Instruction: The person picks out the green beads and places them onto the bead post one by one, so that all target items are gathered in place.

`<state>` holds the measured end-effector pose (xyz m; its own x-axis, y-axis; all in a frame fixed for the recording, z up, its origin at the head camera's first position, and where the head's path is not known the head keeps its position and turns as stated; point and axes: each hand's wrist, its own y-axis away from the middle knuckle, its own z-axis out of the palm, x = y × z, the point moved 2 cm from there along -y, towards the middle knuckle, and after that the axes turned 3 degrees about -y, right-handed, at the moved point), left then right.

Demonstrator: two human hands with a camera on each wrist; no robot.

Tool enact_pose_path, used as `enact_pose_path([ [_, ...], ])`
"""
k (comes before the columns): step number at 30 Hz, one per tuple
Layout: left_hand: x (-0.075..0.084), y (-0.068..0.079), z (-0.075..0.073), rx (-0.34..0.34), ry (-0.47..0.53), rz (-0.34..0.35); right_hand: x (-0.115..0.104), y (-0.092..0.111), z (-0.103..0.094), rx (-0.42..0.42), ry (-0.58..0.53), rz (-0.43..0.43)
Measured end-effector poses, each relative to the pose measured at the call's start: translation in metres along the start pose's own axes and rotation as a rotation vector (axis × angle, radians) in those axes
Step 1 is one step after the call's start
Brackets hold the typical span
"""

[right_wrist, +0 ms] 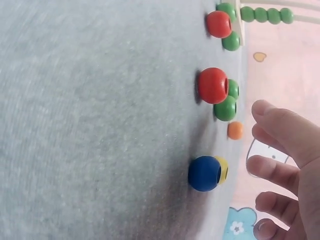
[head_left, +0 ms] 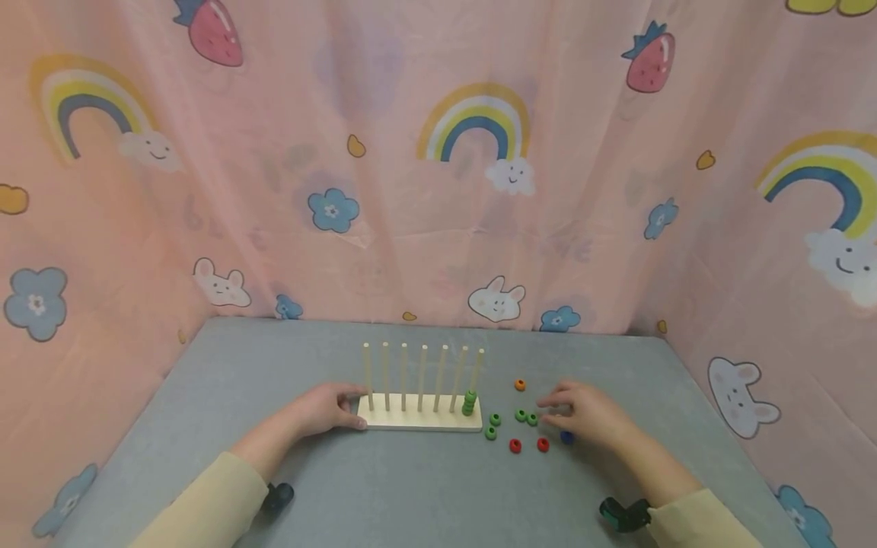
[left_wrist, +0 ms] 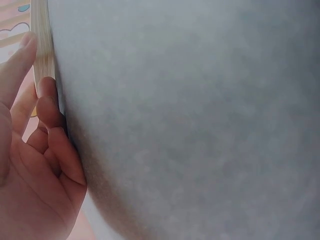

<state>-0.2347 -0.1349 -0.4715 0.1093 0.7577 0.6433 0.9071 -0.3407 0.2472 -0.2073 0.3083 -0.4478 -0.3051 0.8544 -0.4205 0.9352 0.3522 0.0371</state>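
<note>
My left hand (head_left: 327, 411) grips the left end of a pale wooden peg board (head_left: 418, 421), thumb at the front corner and fingers at the back. Several upright pegs rise from it in a row; the rightmost one carries a stack of green beads (head_left: 469, 403). Over the loose beads right of the board hovers my right hand (head_left: 592, 415), fingers spread and holding nothing. Nearest its fingertips lies a green bead (head_left: 532, 419). A blue bead (head_left: 566, 438) sits below the hand, with a yellow bead (right_wrist: 224, 170) partly hidden behind it in the right wrist view.
Two red beads (head_left: 515, 446) lie toward the front, and an orange bead (head_left: 520, 385) lies farther back. More green beads (head_left: 491, 433) rest close to the board's right end. A pink patterned curtain (head_left: 384, 259) stands behind the grey table (head_left: 411, 495).
</note>
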Motion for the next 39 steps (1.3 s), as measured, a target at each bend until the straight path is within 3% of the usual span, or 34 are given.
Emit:
enact_pose_path([
  [9, 0.000, -0.002, -0.001, -0.008, -0.009, 0.020, -0.004, -0.006, 0.005, -0.036, 0.139, 0.003],
  [18, -0.003, -0.001, 0.001, -0.004, -0.012, 0.009, -0.008, -0.014, 0.013, -0.069, 0.185, 0.013],
  [31, 0.002, -0.001, -0.001, -0.001, 0.005, -0.004, -0.009, -0.014, 0.015, -0.073, 0.161, 0.022],
  [39, 0.001, -0.001, 0.000, -0.006, 0.008, 0.006, -0.010, -0.013, 0.004, -0.059, 0.061, 0.029],
])
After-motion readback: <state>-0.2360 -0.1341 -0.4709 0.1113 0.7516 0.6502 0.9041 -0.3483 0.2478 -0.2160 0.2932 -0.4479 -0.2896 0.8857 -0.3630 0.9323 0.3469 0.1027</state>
